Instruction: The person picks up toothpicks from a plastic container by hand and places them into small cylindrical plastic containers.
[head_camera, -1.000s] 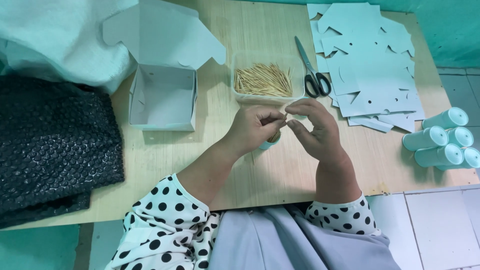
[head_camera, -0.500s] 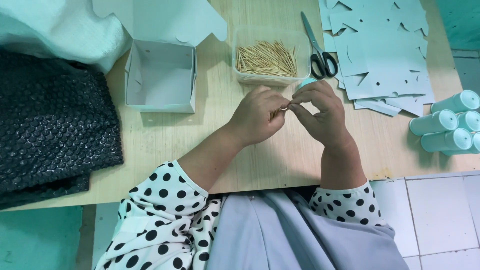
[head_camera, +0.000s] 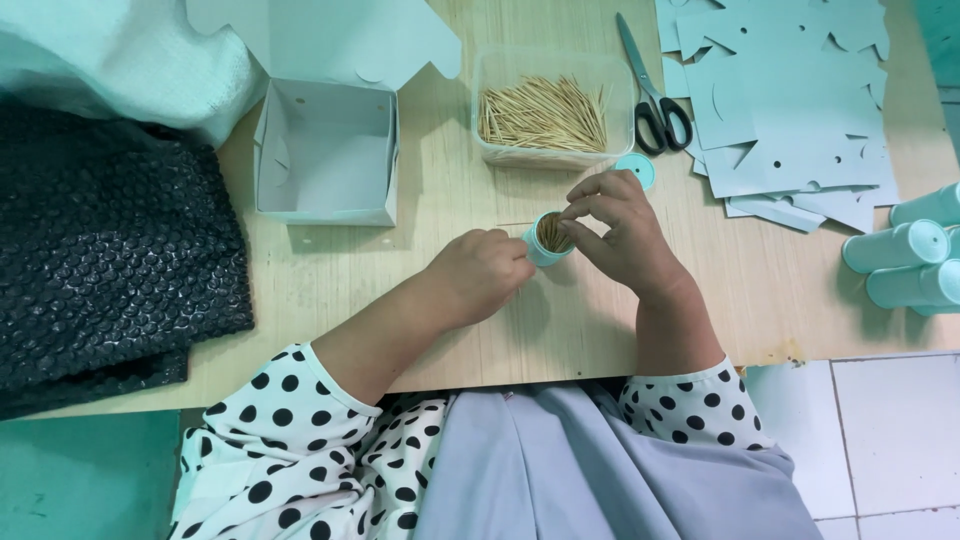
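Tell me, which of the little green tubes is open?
The small tube between the left hand and right hand is open, showing toothpicks inside. The capped tubes at the table's right edge lie closed.

Light was pretty even and soft on my end, bright enough, no harsh glare off the wooden table (head_camera: 450, 230). Only faint shadows sat under the left hand (head_camera: 478, 275) and right hand (head_camera: 618, 232). Focus looked sharp mid-frame, a bit softer near the edges. The black bubble wrap (head_camera: 110, 270) stayed dark but readable.
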